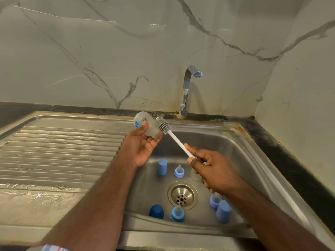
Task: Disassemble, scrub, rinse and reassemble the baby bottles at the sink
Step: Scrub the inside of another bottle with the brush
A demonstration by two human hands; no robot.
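My left hand (140,144) grips a clear baby bottle body (145,126), held on its side above the sink's left rim with its mouth toward the right. My right hand (212,169) holds the white handle of a bottle brush (176,140). The brush's grey bristle head (164,125) lies just outside the bottle's mouth. In the sink basin (226,142) stand light blue caps (161,166) (223,211), a dark blue cap (156,211), and blue collars with clear teats (179,171) (177,213) (214,201).
A chrome tap (186,91) rises behind the basin; no water runs. The drain (182,194) sits mid-basin. A wet ribbed drainboard (59,151) spreads to the left. Marble-look walls close in behind and to the right, with a dark counter edge (282,156).
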